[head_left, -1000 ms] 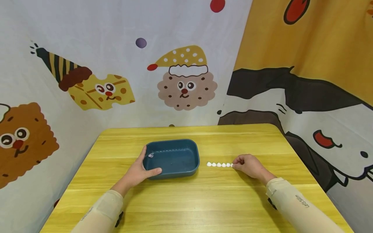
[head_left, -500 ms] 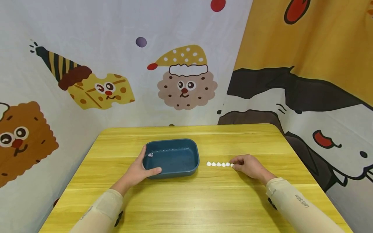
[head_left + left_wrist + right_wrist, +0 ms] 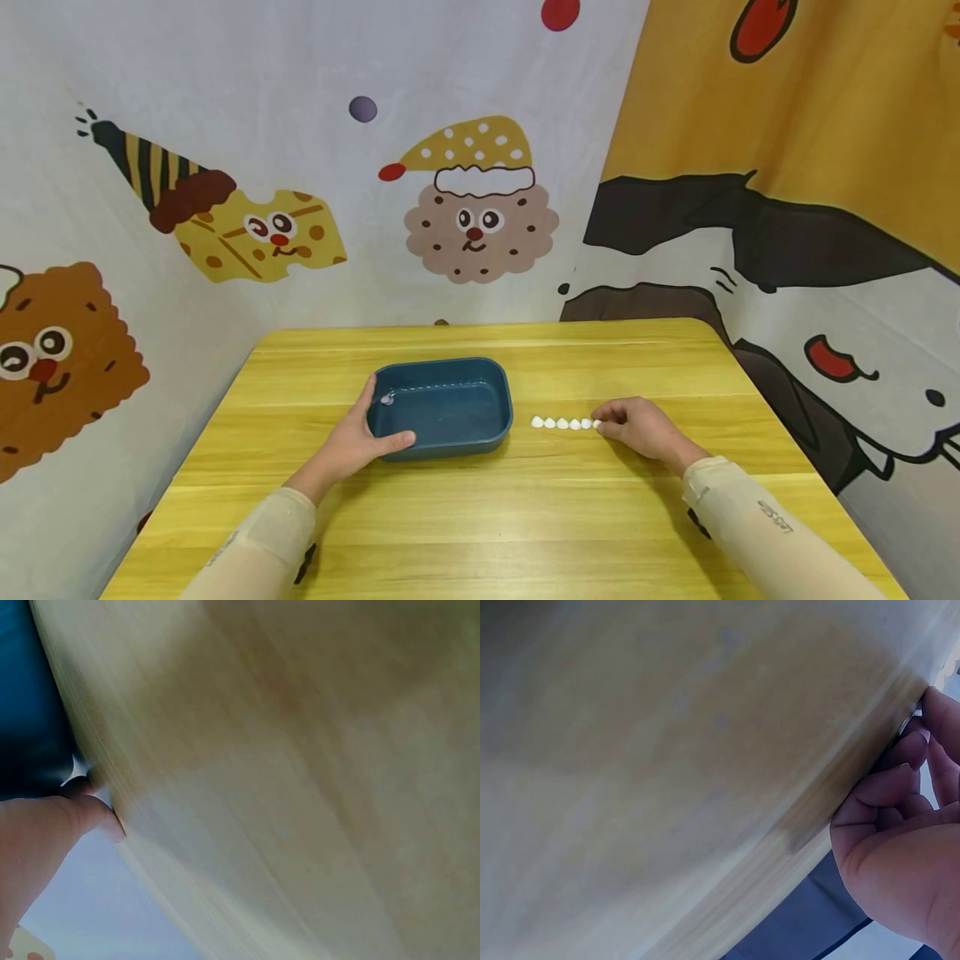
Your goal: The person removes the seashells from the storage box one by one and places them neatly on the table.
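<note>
In the head view, my left hand [image 3: 352, 442] holds the left near corner of a dark blue rectangular tub [image 3: 442, 454], its thumb along the front rim and its fingers at the left side. Inside the tub, near its left end, lies a small pale, clear-looking piece [image 3: 387, 400]. To the right of the tub, several small white shell-shaped pieces [image 3: 562, 423] lie in a straight row. At the row's right end my right hand [image 3: 647, 429] pinches the last white piece [image 3: 597, 424] between thumb and index finger; the hand partly covers it.
A yellow wood-grain table [image 3: 480, 525] carries everything. Behind it and at both sides hangs a white curtain [image 3: 315, 83] with cartoon figures, close to the table's back edge.
The right index finger has shifted slightly left over the end of the row, opening a small gap that shows the last white piece. The left hand and tub stay put.
</note>
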`<state>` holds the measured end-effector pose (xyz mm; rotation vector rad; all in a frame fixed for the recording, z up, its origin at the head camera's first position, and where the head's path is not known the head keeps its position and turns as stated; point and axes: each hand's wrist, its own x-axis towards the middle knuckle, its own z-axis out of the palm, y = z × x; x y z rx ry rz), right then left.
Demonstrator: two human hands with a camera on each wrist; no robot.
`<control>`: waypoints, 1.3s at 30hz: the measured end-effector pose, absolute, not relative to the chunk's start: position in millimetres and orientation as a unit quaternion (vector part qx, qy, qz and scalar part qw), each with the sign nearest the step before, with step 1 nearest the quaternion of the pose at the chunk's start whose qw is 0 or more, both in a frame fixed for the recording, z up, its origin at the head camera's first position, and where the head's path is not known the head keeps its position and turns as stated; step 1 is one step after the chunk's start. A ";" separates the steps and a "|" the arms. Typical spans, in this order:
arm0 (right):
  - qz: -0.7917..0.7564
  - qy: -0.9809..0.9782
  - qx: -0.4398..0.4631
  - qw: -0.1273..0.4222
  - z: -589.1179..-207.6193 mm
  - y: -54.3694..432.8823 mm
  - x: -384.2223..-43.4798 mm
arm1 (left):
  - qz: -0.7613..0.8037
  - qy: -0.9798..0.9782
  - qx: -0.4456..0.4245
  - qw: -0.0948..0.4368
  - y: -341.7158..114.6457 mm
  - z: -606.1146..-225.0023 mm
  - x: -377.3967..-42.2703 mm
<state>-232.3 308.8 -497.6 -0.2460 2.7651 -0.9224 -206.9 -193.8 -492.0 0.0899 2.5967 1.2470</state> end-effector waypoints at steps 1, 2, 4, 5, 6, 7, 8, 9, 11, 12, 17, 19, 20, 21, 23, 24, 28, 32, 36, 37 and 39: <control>-0.316 0.939 -0.084 0.110 -497.4 308.5 -232.5 | 0.429 0.894 0.030 0.129 -194.1 -491.9 -206.8; -0.319 0.937 -0.083 0.111 -497.3 308.6 -232.6 | 0.429 0.894 0.030 0.127 -194.4 -491.7 -206.8; -0.333 0.932 -0.081 0.116 -496.9 310.1 -232.5 | 0.428 0.895 0.030 0.126 -194.7 -491.3 -206.6; -0.347 0.927 -0.078 0.121 -496.1 311.3 -232.7 | 0.428 0.895 0.031 0.125 -194.9 -491.0 -206.6; -0.363 0.921 -0.072 0.126 -495.0 312.8 -233.2 | 0.428 0.894 0.031 0.125 -194.9 -490.8 -206.4; -0.379 0.914 -0.065 0.131 -493.6 314.5 -234.1 | 0.429 0.894 0.031 0.125 -195.1 -490.7 -206.3; -0.394 0.907 -0.057 0.136 -491.6 316.0 -235.2 | 0.428 0.895 0.031 0.124 -195.5 -490.7 -206.2; -0.409 0.900 -0.052 0.140 -489.0 317.2 -236.9 | 0.427 0.895 0.031 0.125 -195.8 -490.7 -205.9; -0.430 0.890 -0.042 0.144 -481.7 316.6 -241.5 | 0.427 0.895 0.030 0.124 -197.2 -490.9 -205.7; -0.435 0.888 -0.039 0.145 -477.8 314.9 -244.1 | 0.426 0.896 0.029 0.124 -197.9 -491.0 -205.4; -0.450 0.878 -0.066 0.148 -450.7 283.5 -259.5 | 0.427 0.896 0.025 0.123 -201.9 -488.7 -203.3; -0.464 0.869 -0.086 0.149 -438.1 258.1 -265.8 | 0.427 0.896 0.023 0.123 -203.1 -488.1 -202.6; -0.471 0.864 -0.100 0.149 -432.4 242.9 -268.3 | 0.427 0.895 0.023 0.122 -203.7 -488.6 -202.6; -0.476 0.859 -0.115 0.150 -427.5 226.3 -270.6 | 0.427 0.896 0.022 0.122 -204.2 -489.4 -202.7; -0.475 0.854 -0.147 0.154 -419.3 189.7 -273.0 | 0.426 0.896 0.021 0.124 -204.2 -491.2 -202.9; -0.472 0.851 -0.164 0.163 -416.4 170.9 -273.4 | 0.427 0.896 0.020 0.124 -203.9 -491.9 -203.1; -0.419 0.858 -0.230 0.189 -418.8 99.9 -273.3 | 0.432 0.893 0.018 0.127 -200.3 -492.6 -204.1; -0.355 0.879 -0.243 0.206 -439.9 47.5 -275.8 | 0.433 0.892 0.027 0.124 -195.5 -491.5 -205.7; -0.313 0.894 -0.239 0.216 -466.6 11.3 -278.0 | 0.440 0.889 0.036 0.120 -195.3 -493.3 -206.6; -0.299 0.899 -0.240 0.212 -472.1 4.5 -278.3 | 0.442 0.888 0.038 0.119 -196.0 -494.1 -207.2; -0.273 0.909 -0.243 0.202 -479.6 -6.2 -278.8 | 0.447 0.886 0.041 0.116 -198.0 -494.8 -208.2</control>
